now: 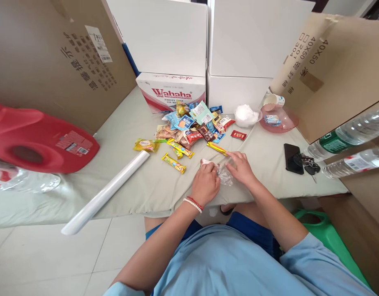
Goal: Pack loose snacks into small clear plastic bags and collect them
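Observation:
My left hand (207,181), with a red and white bracelet at the wrist, is closed over a crinkled clear plastic bag (226,176) near the front of the table. A small reddish-white packet (204,162) shows at its fingertips, partly hidden. My right hand (241,167) is just right of the bag, thumb and fingers apart. Its index fingertip meets the right end of a slim yellow snack bar (216,148). Several more yellow snack bars (173,163) lie to the left. Behind them is a heap of wrapped snacks (195,123).
White boxes and a Wahaba carton (172,92) stand behind. A white bundle (246,115), pink bowl (284,123), phone (293,158), keys (311,165) and plastic bottles (352,137) are rightward. Leftward are a white roll (106,193), red jug (63,139) and cardboard (63,61).

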`<action>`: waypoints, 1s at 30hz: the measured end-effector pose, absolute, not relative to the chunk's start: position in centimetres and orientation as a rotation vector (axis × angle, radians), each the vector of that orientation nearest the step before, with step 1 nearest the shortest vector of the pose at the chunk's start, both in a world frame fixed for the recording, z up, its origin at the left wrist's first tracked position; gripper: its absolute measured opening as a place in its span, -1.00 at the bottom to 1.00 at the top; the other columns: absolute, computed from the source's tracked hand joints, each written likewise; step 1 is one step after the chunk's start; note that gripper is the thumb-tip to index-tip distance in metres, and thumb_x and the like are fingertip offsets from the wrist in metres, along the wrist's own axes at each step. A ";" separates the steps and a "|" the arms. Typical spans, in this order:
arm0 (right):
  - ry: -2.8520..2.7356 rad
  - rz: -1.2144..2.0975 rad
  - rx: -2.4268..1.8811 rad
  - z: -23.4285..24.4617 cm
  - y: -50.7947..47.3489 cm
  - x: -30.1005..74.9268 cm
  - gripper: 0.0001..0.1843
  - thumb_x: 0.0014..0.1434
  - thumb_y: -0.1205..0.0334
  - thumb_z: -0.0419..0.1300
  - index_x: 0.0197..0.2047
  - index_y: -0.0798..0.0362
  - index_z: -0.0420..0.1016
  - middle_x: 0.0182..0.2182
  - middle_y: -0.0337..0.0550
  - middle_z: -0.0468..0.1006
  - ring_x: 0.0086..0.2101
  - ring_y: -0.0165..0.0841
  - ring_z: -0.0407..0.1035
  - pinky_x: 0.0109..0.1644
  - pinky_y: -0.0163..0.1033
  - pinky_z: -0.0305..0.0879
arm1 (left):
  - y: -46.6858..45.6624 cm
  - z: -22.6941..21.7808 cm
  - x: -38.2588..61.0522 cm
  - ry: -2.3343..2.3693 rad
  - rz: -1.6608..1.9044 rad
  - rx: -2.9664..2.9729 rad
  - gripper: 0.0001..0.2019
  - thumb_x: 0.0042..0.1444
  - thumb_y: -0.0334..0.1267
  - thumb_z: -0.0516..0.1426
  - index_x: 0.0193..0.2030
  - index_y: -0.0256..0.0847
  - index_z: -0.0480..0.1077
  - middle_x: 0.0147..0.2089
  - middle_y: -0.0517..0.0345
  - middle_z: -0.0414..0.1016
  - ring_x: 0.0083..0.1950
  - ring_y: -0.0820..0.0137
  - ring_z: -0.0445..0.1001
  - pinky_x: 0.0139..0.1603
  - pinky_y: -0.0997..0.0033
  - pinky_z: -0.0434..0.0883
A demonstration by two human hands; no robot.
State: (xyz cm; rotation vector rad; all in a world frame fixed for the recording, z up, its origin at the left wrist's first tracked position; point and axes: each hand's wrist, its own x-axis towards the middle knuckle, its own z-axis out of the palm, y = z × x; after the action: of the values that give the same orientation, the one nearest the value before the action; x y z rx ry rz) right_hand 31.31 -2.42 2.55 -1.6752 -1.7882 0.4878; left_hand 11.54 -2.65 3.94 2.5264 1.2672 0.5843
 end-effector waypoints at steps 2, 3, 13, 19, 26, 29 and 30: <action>-1.891 0.450 -1.828 2.0 -2.6 31.5 -0.74 0.14 0.23 0.38 -0.07 0.04 0.64 0.09 0.12 0.53 0.16 0.02 0.28 0.26 0.17 0.26 | -3.1 3.8 11.5 1.313 0.505 2.620 -0.60 0.31 -0.39 0.05 0.24 -0.29 0.45 0.23 -0.14 0.49 0.25 0.08 0.41 0.35 -0.04 0.35; -1.953 0.467 -1.859 1.9 -2.8 31.5 -0.80 0.12 0.27 0.39 -0.14 0.03 0.63 0.09 0.12 0.53 0.16 0.02 0.27 0.25 0.14 0.27 | -3.3 3.7 11.4 1.323 0.470 2.660 -0.60 0.33 -0.38 0.03 0.26 -0.28 0.43 0.27 -0.14 0.48 0.26 0.08 0.40 0.28 -0.01 0.39; -1.807 0.742 -1.772 5.0 -1.2 28.1 -0.94 0.29 0.32 0.13 -0.22 -0.01 0.42 -0.41 -0.24 0.55 -0.38 -0.32 0.40 -0.27 -0.28 0.20 | -5.0 1.4 12.4 1.245 0.523 2.726 -0.50 0.29 -0.48 -0.02 0.34 -0.37 0.40 0.41 -0.29 0.39 0.46 0.05 0.32 0.43 -0.11 0.27; -1.744 0.775 -1.731 3.2 0.7 25.5 -0.94 0.29 0.29 0.10 -0.25 -0.01 0.37 -0.46 -0.31 0.47 -0.41 -0.34 0.35 -0.27 -0.29 0.17 | -3.1 0.7 8.1 1.278 0.991 2.108 -0.58 0.23 -0.40 0.00 0.13 -0.19 0.54 0.27 -0.08 0.56 0.29 0.23 0.51 0.32 0.11 0.46; -1.516 0.972 -1.566 1.6 -0.3 25.5 -0.93 0.25 0.16 0.13 -0.25 -0.04 0.36 -0.50 -0.34 0.45 -0.45 -0.34 0.36 -0.29 -0.26 0.28 | 1.1 1.6 8.7 1.599 0.775 1.826 -0.65 0.19 -0.07 0.23 0.01 -0.26 0.52 -0.09 -0.08 0.65 -0.06 0.13 0.61 0.01 0.16 0.53; -1.145 1.249 -1.373 1.6 -1.2 25.6 -0.79 0.20 0.03 0.23 -0.20 -0.05 0.38 -0.47 -0.33 0.48 -0.45 -0.34 0.41 -0.27 -0.21 0.40 | -0.1 1.6 10.4 1.634 0.869 2.101 -0.65 0.25 -0.24 0.18 0.16 -0.24 0.49 0.09 -0.18 0.61 0.15 0.05 0.55 0.17 0.03 0.45; -1.026 1.322 -1.285 1.7 -1.6 25.8 -0.74 0.18 -0.02 0.26 -0.18 -0.05 0.40 -0.42 -0.30 0.52 -0.41 -0.33 0.45 -0.22 -0.18 0.45 | -0.8 1.4 10.7 1.621 0.913 2.220 -0.63 0.28 -0.30 0.13 0.22 -0.22 0.46 0.19 -0.21 0.57 0.26 0.03 0.49 0.25 -0.03 0.41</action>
State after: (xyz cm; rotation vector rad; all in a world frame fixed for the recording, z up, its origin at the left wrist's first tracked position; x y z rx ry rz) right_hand 25.77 -1.57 1.69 -1.2849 -1.0255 1.3215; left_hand 10.69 -0.84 1.36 2.2203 1.6209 0.9133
